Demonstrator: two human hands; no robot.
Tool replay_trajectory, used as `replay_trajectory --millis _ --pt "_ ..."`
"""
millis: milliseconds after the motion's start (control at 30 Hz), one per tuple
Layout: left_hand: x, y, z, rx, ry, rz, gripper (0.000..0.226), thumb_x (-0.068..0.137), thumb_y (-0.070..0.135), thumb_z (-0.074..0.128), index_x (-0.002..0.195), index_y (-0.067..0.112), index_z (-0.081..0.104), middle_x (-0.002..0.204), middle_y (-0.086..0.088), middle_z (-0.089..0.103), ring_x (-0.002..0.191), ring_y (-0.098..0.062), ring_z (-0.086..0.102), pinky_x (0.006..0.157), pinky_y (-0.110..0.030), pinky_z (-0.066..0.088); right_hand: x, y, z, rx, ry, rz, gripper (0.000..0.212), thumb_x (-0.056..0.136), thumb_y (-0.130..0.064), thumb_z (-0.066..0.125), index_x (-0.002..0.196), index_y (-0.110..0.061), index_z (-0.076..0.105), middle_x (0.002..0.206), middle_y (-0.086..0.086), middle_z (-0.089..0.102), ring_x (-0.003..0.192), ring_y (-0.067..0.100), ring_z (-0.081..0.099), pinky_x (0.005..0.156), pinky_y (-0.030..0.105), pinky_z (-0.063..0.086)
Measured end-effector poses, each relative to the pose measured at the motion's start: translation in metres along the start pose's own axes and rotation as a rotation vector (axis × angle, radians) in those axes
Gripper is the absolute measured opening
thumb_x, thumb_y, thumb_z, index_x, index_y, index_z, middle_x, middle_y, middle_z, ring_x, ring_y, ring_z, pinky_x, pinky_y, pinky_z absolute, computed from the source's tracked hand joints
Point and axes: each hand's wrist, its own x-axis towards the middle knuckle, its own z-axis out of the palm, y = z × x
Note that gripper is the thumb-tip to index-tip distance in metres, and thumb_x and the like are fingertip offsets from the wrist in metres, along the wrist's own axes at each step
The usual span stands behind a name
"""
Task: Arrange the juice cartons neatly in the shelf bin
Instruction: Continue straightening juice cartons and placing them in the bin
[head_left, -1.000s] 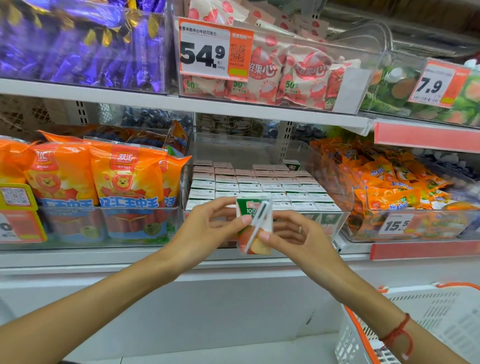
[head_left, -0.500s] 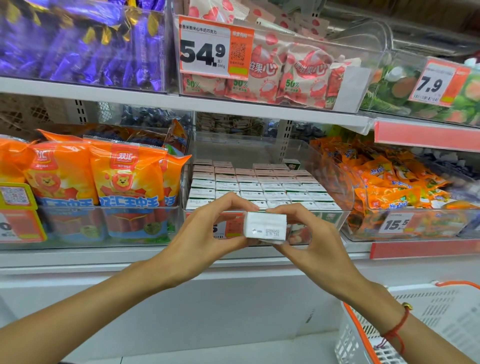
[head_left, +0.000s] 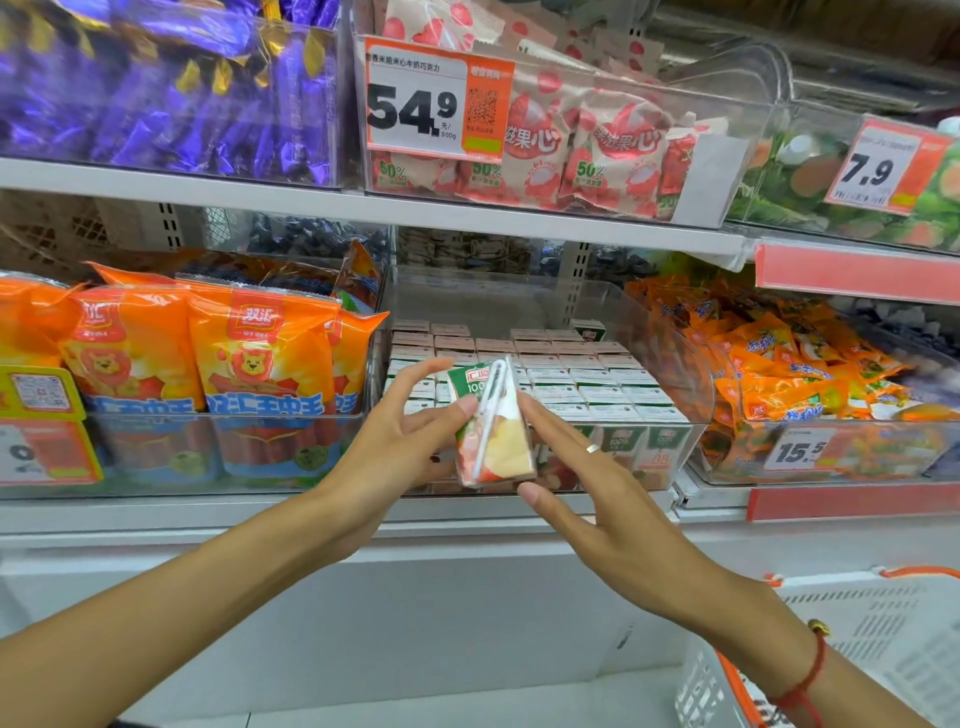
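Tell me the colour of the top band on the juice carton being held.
Green, with white "100%" lettering, on the juice carton; seen in the head view.

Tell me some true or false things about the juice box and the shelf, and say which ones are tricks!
1. The left hand holds a juice carton upright in front of the clear bin. True.
2. The carton has a straw stuck on its side. True.
3. The right hand is squeezing the carton in a tight fist. False: its fingers are straight and spread, right beside the carton.
4. The bin behind the carton holds no cartons at all. False: rows of cartons already fill most of it.
5. The orange snack bags sit in the bin left of the juice bin. True.
6. The big price tag above reads 15.5. False: it reads 54.9.
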Motion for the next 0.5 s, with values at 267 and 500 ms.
replay_trajectory --millis 267,500 --pt "0.003 0.005 -0.001 -0.009 -0.026 -0.282 0.041 0.086 0.044 0.065 0.121 0.024 0.059 0.101 -0.007 0.076 0.093 -0.019 0.073 0.071 -0.029 0.060 0.005 -0.012 -0.003 0.319 0.207 0.159 0.046 0.082 -0.050 0.054 0.127 -0.042 0.055 0.109 -0.035 0.065 0.101 -0.007 0.064 0.079 0.007 0.048" --pt "0.000 0.009 0.002 0.007 -0.086 -0.499 0.071 0.056 0.062 0.071 0.115 0.024 0.064 0.093 -0.005 0.077 0.081 -0.014 0.074 0.059 -0.030 0.059 0.008 -0.018 -0.005 0.456 0.319 0.380 0.030 0.080 -0.054 0.055 0.081 -0.033 0.075 0.075 -0.012 0.075 0.072 0.001 0.068 0.065 0.012 0.053"
